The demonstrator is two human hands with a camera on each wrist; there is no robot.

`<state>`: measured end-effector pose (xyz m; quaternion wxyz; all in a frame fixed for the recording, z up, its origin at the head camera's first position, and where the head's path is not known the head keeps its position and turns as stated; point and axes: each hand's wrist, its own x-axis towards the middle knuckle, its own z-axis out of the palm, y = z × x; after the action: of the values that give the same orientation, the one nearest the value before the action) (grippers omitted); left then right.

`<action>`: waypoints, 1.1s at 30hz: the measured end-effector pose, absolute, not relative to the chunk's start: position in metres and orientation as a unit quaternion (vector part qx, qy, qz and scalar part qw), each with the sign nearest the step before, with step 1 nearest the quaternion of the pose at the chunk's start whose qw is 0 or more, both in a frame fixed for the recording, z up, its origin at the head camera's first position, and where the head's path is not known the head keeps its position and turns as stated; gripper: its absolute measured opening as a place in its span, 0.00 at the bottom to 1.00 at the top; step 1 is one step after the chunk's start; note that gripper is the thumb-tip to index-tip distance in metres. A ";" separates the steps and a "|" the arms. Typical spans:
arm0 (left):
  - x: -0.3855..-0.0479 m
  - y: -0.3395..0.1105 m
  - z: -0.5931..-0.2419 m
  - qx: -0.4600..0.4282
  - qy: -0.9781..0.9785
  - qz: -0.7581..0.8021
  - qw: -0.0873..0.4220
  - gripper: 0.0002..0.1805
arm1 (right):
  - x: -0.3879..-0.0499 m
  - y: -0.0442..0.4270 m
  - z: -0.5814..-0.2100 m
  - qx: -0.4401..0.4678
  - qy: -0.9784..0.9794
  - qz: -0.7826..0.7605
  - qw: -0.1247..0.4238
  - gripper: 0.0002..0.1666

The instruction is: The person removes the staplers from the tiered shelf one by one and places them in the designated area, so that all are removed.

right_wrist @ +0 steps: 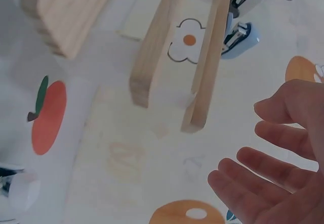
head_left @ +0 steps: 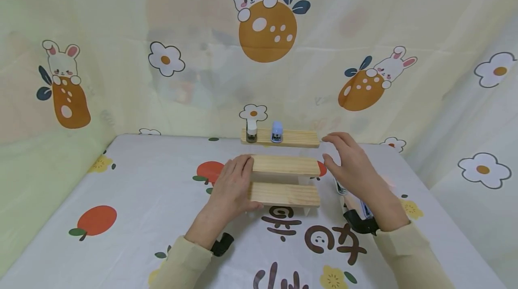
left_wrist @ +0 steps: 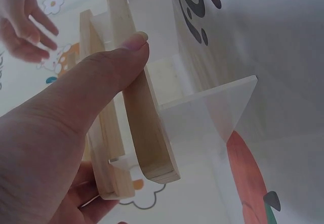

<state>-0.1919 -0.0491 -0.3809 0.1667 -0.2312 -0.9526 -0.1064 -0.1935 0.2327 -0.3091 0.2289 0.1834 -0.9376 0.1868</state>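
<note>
A stepped display rack has three light wooden boards, a bottom one (head_left: 287,195), a middle one (head_left: 287,165) and a top one (head_left: 301,138), on translucent side plates (left_wrist: 202,118). My left hand (head_left: 232,185) grips its left end, the thumb (left_wrist: 109,67) on the bottom board and the fingers behind. Off the rack's right end my right hand (head_left: 354,163) hangs with spread, slightly bent fingers, touching nothing. On the top board stand two mini staplers, a white one (head_left: 252,131) and a blue one (head_left: 277,132).
Under my right wrist lie several small things, among them a blue one (head_left: 366,208), mostly hidden. The printed tablecloth (head_left: 154,208) meets a printed cloth backdrop (head_left: 202,86) behind the rack.
</note>
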 end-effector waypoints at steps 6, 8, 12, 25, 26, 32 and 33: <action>-0.192 -0.049 -0.380 -0.231 -0.954 -0.102 0.164 0.65 | -0.200 0.219 -0.303 0.196 -0.936 0.191 0.221 0.22; -0.191 -0.049 -0.379 -0.230 -0.955 -0.101 0.161 0.65 | -0.202 0.215 -0.301 0.196 -0.937 0.193 0.214 0.22; -0.191 -0.049 -0.379 -0.228 -0.956 -0.097 0.155 0.65 | -0.207 0.207 -0.300 0.195 -0.940 0.192 0.202 0.22; -0.191 -0.049 -0.378 -0.225 -0.958 -0.100 0.148 0.65 | -0.224 0.183 -0.298 0.230 -0.934 0.188 0.197 0.22; -0.191 -0.049 -0.378 -0.225 -0.958 -0.101 0.146 0.65 | -0.226 0.181 -0.298 0.232 -0.934 0.187 0.195 0.22; -0.191 -0.049 -0.378 -0.225 -0.958 -0.102 0.142 0.65 | -0.233 0.169 -0.295 0.246 -0.934 0.182 0.183 0.25; -0.191 -0.050 -0.378 -0.226 -0.958 -0.101 0.144 0.65 | -0.234 0.166 -0.295 0.247 -0.934 0.182 0.181 0.26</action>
<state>-0.1910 -0.0496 -0.3780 0.1441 -0.2255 -0.9582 -0.1011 -0.2343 0.1662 -0.2948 0.1810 0.2473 -0.9343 0.1821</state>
